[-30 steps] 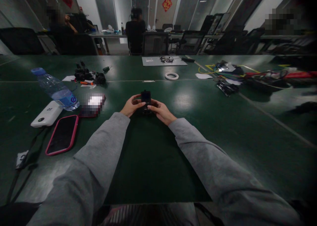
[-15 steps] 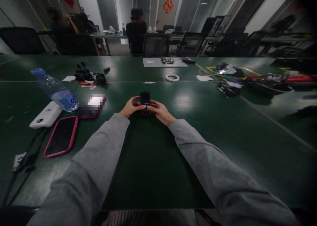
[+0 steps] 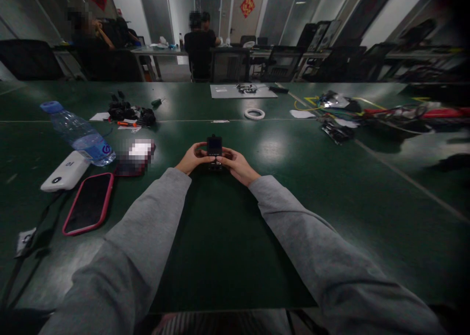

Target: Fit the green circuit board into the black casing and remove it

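A small black boxy device (image 3: 214,148) with a faint screen stands upright on the green table (image 3: 279,188), straight ahead at arm's length. My left hand (image 3: 191,158) grips its left side with thumb and fingers. My right hand (image 3: 237,164) holds the right side, fingers curled onto its lower part. Both arms wear grey sleeves. The device's base is hidden between my fingers.
At left lie a water bottle (image 3: 79,134), a white power bank (image 3: 65,171) and a pink-cased phone (image 3: 88,203). Black parts (image 3: 127,112), a tape roll (image 3: 254,113) and a grey mat (image 3: 242,91) sit farther back; cables (image 3: 367,113) are at right. People sit at a distant desk.
Both hands stay on the black device in nearly the same place. The view has shifted slightly, and the device sits a touch more upright with its screen facing me.
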`<state>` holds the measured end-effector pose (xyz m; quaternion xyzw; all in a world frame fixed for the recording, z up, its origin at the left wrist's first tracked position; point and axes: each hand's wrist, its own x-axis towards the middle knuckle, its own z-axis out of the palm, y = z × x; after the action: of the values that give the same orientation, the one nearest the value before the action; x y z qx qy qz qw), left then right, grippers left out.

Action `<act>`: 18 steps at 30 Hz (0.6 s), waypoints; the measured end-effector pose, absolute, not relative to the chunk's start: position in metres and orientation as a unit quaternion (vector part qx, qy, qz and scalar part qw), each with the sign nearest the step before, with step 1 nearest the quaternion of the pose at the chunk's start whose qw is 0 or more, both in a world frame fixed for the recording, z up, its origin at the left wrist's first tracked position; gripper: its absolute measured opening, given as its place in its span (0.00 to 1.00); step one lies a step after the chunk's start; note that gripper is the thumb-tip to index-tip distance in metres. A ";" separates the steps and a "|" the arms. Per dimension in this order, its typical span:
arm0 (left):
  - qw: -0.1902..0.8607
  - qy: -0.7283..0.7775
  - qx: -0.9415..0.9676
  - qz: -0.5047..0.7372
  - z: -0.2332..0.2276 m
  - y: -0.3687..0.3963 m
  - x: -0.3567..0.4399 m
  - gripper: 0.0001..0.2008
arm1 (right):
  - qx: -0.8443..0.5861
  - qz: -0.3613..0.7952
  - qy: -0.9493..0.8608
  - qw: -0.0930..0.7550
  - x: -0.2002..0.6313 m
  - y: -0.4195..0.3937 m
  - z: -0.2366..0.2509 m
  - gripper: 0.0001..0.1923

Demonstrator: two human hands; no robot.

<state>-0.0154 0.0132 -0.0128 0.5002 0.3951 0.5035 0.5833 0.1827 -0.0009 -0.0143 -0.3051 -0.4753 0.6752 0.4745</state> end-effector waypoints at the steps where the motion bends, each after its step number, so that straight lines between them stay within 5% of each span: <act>1: 0.585 0.397 0.498 0.502 -0.012 0.013 -0.015 0.40 | -0.307 0.674 -0.477 0.473 0.183 -0.001 -0.015 0.33; 18: 0.603 0.392 0.493 0.490 -0.008 0.011 -0.015 0.38 | -0.311 0.665 -0.486 0.474 0.181 -0.010 -0.005 0.32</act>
<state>-0.0148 0.0107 -0.0083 0.4932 0.3919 0.4897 0.6028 0.1808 -0.0101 -0.0046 -0.3111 -0.4858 0.6651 0.4742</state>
